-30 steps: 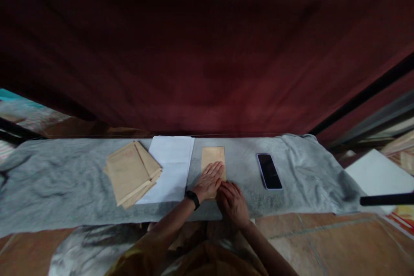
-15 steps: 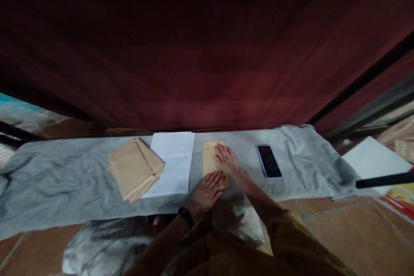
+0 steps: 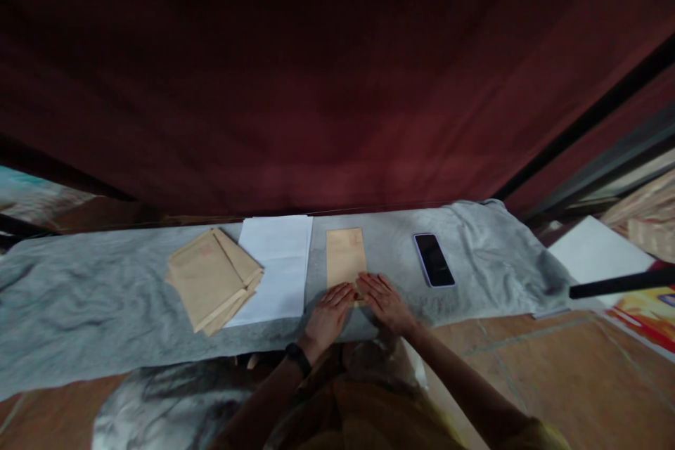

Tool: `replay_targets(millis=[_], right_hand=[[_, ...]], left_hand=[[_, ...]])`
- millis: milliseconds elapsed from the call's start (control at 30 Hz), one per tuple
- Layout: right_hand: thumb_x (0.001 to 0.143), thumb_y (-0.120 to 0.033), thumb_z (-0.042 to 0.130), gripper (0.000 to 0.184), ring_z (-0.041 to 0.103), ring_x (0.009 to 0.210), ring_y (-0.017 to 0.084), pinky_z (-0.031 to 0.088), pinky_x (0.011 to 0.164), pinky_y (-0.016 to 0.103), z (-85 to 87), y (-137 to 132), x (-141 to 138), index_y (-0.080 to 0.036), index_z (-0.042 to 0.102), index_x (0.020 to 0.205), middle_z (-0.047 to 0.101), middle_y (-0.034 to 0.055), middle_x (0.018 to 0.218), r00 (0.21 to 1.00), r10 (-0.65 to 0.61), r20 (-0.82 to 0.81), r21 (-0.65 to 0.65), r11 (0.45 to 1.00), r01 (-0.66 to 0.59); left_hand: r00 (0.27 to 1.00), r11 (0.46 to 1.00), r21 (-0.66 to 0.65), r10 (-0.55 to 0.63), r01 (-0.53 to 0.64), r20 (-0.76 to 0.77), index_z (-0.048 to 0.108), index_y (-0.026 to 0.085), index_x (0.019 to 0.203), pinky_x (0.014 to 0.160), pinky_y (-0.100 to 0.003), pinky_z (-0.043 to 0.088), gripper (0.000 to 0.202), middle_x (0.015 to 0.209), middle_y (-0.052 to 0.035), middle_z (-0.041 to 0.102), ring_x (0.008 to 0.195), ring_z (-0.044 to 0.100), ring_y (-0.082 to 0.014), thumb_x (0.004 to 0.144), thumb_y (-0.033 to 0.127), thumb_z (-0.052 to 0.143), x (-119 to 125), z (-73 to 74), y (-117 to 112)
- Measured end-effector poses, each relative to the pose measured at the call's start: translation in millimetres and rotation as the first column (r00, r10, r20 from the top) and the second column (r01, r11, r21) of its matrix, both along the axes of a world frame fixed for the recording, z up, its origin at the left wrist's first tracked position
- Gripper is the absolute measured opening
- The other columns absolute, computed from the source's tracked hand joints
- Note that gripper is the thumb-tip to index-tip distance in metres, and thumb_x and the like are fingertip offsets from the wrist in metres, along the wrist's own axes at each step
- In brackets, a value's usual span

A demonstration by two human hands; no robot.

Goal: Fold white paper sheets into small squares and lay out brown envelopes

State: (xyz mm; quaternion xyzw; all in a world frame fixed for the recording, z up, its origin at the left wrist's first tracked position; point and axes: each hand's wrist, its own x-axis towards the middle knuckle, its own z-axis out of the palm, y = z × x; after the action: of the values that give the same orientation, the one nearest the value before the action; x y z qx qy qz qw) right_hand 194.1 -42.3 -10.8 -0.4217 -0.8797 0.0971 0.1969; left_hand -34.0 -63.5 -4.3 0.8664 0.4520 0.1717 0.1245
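On the grey cloth (image 3: 105, 295), a flat tan paper envelope (image 3: 345, 253) is pressed at its near end by the left hand (image 3: 327, 313) and right hand (image 3: 387, 302), both spread flat, nothing gripped.

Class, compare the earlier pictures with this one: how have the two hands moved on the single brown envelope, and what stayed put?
The right hand slid back along the envelope from its far end to its near end, beside the left hand, which also drew back slightly. Both lie flat, gripping nothing. The envelope, envelope stack, white sheet and phone stayed put.
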Motion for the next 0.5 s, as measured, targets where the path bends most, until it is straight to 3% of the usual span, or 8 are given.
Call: replay_targets(millis=[133, 233, 367, 500], right_hand=[[0.103, -0.025, 0.039, 0.053, 0.044, 0.141, 0.020, 0.038, 0.117, 0.048, 11.9, -44.1, -0.9, -0.020, 0.031, 0.155, 0.049, 0.0087, 0.151, 0.995, -0.090, -0.040, -0.035, 0.995, 0.089], [0.101, -0.026, 0.044, 0.058, 0.039, 0.144, 0.021, 0.037, 0.119, 0.046, 15.4, -66.1, -23.7, -0.019, 0.029, 0.156, 0.044, 0.0086, 0.155, 0.999, -0.030, -0.024, -0.037, 0.999, 0.029], [0.101, -0.027, 0.046, 0.058, 0.039, 0.144, 0.022, 0.035, 0.120, 0.045, 11.4, -76.4, -45.1, -0.017, 0.030, 0.156, 0.043, 0.0090, 0.156, 0.994, -0.113, -0.002, -0.006, 0.994, 0.113], [0.102, -0.026, 0.044, 0.055, 0.041, 0.143, 0.021, 0.032, 0.120, 0.044, 7.9, -75.0, -38.4, -0.019, 0.032, 0.155, 0.045, 0.0069, 0.154, 0.980, -0.199, -0.006, 0.020, 0.980, 0.199]], left_hand=[[0.998, 0.999, -0.024, 0.043, -0.044, -0.041, 0.051, 0.021, 0.141, 0.114, -0.040, 0.042, 0.052, 0.145, -0.0070, 0.057, 0.137, 0.049, -0.0187, 0.093, 0.007, 0.039, 5.1, 3.0, 0.6], [0.986, 0.991, -0.022, 0.128, -0.131, -0.103, 0.047, 0.018, 0.145, 0.115, -0.042, 0.040, 0.054, 0.151, -0.0093, 0.050, 0.141, 0.044, -0.0213, 0.092, 0.007, 0.040, 9.0, 2.4, 0.7], [0.965, 0.978, 0.034, 0.206, -0.204, -0.161, 0.043, 0.017, 0.148, 0.119, -0.046, 0.034, 0.055, 0.156, -0.0108, 0.043, 0.147, 0.035, -0.0235, 0.093, 0.010, 0.040, 6.4, -3.3, -3.1], [0.929, 0.940, 0.095, 0.340, -0.329, -0.146, 0.034, 0.018, 0.153, 0.118, -0.047, 0.036, 0.060, 0.157, -0.0111, 0.041, 0.148, 0.033, -0.0243, 0.094, 0.009, 0.035, -3.1, -9.7, -11.4]])
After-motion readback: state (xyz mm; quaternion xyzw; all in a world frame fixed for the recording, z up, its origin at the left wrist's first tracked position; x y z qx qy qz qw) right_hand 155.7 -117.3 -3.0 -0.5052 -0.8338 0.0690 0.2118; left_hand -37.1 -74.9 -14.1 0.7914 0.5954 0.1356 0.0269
